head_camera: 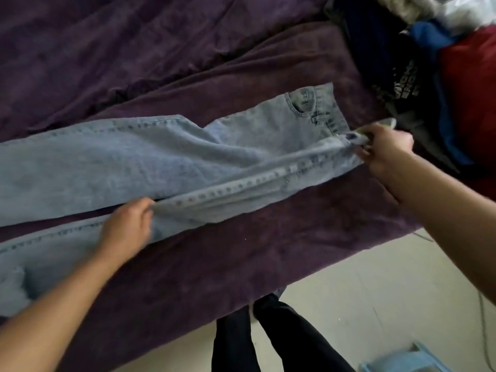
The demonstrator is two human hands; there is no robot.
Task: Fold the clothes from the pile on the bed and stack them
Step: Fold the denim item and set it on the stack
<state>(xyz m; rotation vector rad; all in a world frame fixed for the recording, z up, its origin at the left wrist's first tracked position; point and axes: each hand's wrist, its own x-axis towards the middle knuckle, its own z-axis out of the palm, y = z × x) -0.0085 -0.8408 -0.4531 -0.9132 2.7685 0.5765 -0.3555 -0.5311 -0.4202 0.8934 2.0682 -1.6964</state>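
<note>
A pair of light-blue jeans [161, 157] lies stretched across the bed [295, 251]. It runs from the waistband at about 2 o'clock to the legs, which pass out of view at 9 o'clock. The bed is covered in a dark purple, rumpled cloth.

The right hand [386, 151], at 3 o'clock, holds the near end of the waistband, its fingers [362, 153] curled round the bunched denim. The left hand [126, 224], at 8 o'clock, grips the near leg along its stitched side seam. Its fingers [146, 208] are closed on a fold of the fabric, which is raised a little off the cover. Between the two hands the seam runs taut in a straight line. The far leg lies flatter on the bed beyond it, and a back pocket shows near the waistband.

At 1 o'clock, just beyond the waistband, sits the pile of clothes [375, 44], with a black printed garment [405, 84], a blue garment [426, 36] and a red garment [472, 89] in it.

At 6 o'clock the person's legs in black trousers [268, 339] stand on the pale floor [375, 291] against the bed's edge. A pale blue plastic object [402, 361] shows at 5 o'clock.
</note>
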